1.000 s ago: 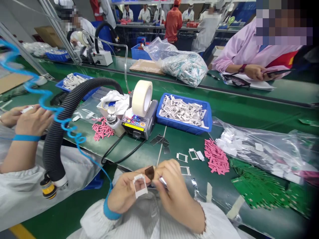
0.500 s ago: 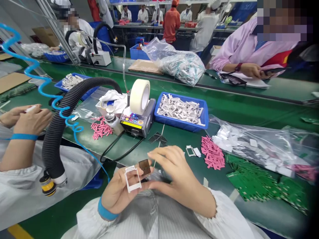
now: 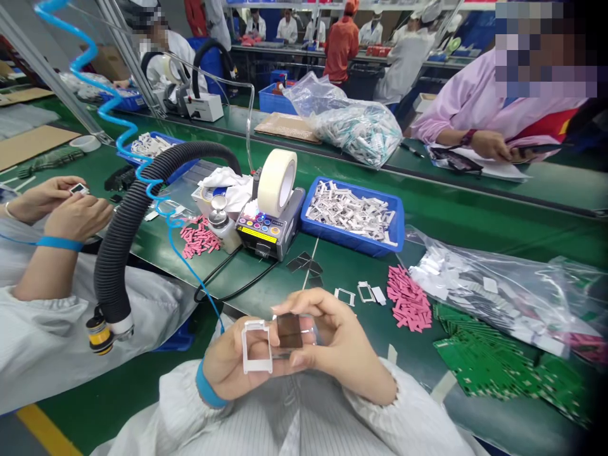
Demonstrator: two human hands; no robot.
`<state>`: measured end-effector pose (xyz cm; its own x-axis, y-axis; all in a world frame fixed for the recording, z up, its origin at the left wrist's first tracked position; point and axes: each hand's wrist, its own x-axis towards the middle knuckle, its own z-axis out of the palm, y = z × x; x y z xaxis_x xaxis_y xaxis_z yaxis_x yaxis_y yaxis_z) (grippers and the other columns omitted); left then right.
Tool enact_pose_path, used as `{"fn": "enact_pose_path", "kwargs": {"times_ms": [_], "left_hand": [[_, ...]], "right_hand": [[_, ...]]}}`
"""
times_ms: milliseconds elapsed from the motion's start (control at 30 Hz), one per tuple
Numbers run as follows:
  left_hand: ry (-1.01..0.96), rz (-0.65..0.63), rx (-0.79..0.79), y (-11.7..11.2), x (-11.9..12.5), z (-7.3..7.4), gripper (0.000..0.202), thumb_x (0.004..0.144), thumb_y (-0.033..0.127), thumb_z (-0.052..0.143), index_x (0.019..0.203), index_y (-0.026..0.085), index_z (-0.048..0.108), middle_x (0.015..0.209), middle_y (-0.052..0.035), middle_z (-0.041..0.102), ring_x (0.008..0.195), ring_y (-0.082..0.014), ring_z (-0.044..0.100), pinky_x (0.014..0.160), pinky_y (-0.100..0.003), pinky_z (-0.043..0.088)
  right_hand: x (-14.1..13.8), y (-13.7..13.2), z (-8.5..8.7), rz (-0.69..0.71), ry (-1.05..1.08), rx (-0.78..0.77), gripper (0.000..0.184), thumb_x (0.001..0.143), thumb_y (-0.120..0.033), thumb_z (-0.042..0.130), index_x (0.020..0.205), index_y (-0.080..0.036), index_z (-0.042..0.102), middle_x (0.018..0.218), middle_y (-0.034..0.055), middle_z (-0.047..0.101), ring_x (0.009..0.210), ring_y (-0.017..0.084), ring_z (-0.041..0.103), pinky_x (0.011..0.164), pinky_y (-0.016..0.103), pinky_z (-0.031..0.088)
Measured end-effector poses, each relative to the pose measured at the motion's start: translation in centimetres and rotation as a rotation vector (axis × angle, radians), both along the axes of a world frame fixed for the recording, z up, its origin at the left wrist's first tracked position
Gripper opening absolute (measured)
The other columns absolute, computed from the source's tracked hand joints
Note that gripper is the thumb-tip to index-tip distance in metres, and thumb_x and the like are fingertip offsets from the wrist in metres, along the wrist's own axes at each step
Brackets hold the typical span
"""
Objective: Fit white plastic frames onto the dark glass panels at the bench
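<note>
My left hand (image 3: 228, 362) is closed on a white plastic frame (image 3: 258, 365), a small rectangle with an open middle, held upright near my body. Just right of it is a small dark display panel (image 3: 289, 330), with clear film (image 3: 308, 330) at its right side. My right hand (image 3: 344, 339) pinches the panel and film between thumb and fingers, while the left fingertips lie behind and touch the panel's left side. On the bench beyond lie another white frame (image 3: 344, 296), one more white frame (image 3: 365, 292) beside a white piece, and several dark panels (image 3: 304, 261).
A tape dispenser (image 3: 266, 221) stands ahead beside a blue tray (image 3: 401, 237) of white frames. Pink strips (image 3: 408, 297), green circuit boards (image 3: 494, 354) and a clear bag (image 3: 498, 288) lie right. A black hose (image 3: 109, 266) arches at left, near a co-worker's hands (image 3: 78, 215).
My right hand has come in from the right and closed on the dark panel and its film. The white frame stands straighter in my left hand. The camera view has shifted slightly.
</note>
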<state>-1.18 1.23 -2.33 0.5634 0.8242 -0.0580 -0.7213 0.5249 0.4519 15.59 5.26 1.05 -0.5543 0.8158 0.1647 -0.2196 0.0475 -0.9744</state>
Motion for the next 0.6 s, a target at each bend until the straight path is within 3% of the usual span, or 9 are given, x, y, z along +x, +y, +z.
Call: {"fn": "enact_pose_path", "kwargs": {"times_ms": [100, 200, 267, 333, 433, 500, 600], "left_hand": [[-0.026, -0.001, 0.029, -0.2, 0.2, 0.0, 0.035, 0.067, 0.051, 0.066, 0.080, 0.019, 0.072, 0.108, -0.0126, 0.068, 0.114, -0.0363, 0.052, 0.097, -0.060, 0.032], [-0.034, 0.021, 0.071, -0.2, 0.3, 0.5, 0.032, 0.070, 0.050, 0.064, 0.079, 0.021, 0.073, 0.108, -0.0114, 0.067, 0.114, -0.0352, 0.052, 0.095, -0.055, 0.037], [0.007, 0.053, 0.095, -0.2, 0.2, 0.9, 0.032, 0.070, 0.051, 0.064, 0.079, 0.021, 0.073, 0.110, -0.0112, 0.065, 0.113, -0.0346, 0.053, 0.093, -0.053, 0.040], [0.097, 0.091, 0.154, -0.2, 0.1, 1.2, 0.032, 0.068, 0.051, 0.066, 0.078, 0.021, 0.074, 0.113, -0.0108, 0.063, 0.112, -0.0346, 0.053, 0.091, -0.051, 0.041], [0.287, 0.127, 0.311, -0.2, -0.3, 1.5, 0.032, 0.067, 0.050, 0.067, 0.082, 0.022, 0.075, 0.117, -0.0113, 0.058, 0.107, -0.0325, 0.054, 0.091, -0.046, 0.042], [0.406, 0.135, 0.431, -0.3, -0.5, 1.5, 0.035, 0.069, 0.049, 0.066, 0.088, 0.023, 0.075, 0.118, -0.0130, 0.056, 0.106, -0.0312, 0.054, 0.093, -0.044, 0.040], [0.517, 0.132, 0.554, -0.3, -0.7, 1.7, 0.034, 0.072, 0.047, 0.063, 0.097, 0.025, 0.072, 0.119, -0.0132, 0.054, 0.112, -0.0318, 0.050, 0.098, -0.046, 0.034]], "right_hand": [[-0.7, -0.7, -1.3, 0.105, 0.222, -0.203, 0.037, 0.070, -0.025, 0.074, 0.098, -0.028, 0.049, 0.112, 0.0018, 0.063, 0.101, 0.014, 0.060, 0.083, 0.033, 0.051], [-0.9, -0.8, -1.7, 0.143, 0.246, -0.195, 0.041, 0.069, -0.033, 0.074, 0.101, -0.029, 0.048, 0.118, 0.0042, 0.060, 0.107, 0.016, 0.057, 0.085, 0.035, 0.050], [-0.6, -0.6, -1.4, 0.076, 0.168, -0.086, 0.044, 0.069, -0.045, 0.071, 0.103, -0.027, 0.050, 0.117, 0.0071, 0.058, 0.107, 0.019, 0.056, 0.086, 0.037, 0.048], [-0.2, -0.4, -0.6, -0.078, 0.024, 0.086, 0.036, 0.074, -0.049, 0.065, 0.098, -0.025, 0.053, 0.105, 0.0069, 0.059, 0.098, 0.019, 0.056, 0.081, 0.037, 0.048], [0.2, -0.3, 0.7, -0.301, -0.261, 0.377, 0.011, 0.084, -0.034, 0.058, 0.081, -0.023, 0.057, 0.079, 0.0026, 0.055, 0.079, 0.017, 0.054, 0.071, 0.033, 0.045], [0.3, -0.4, 1.4, -0.365, -0.397, 0.512, 0.009, 0.084, -0.025, 0.056, 0.076, -0.022, 0.056, 0.073, 0.0015, 0.053, 0.073, 0.016, 0.052, 0.067, 0.033, 0.043], [0.3, -0.5, 1.7, -0.410, -0.479, 0.590, 0.009, 0.084, -0.019, 0.056, 0.075, -0.022, 0.056, 0.072, 0.0014, 0.054, 0.073, 0.017, 0.051, 0.067, 0.033, 0.043]]}}
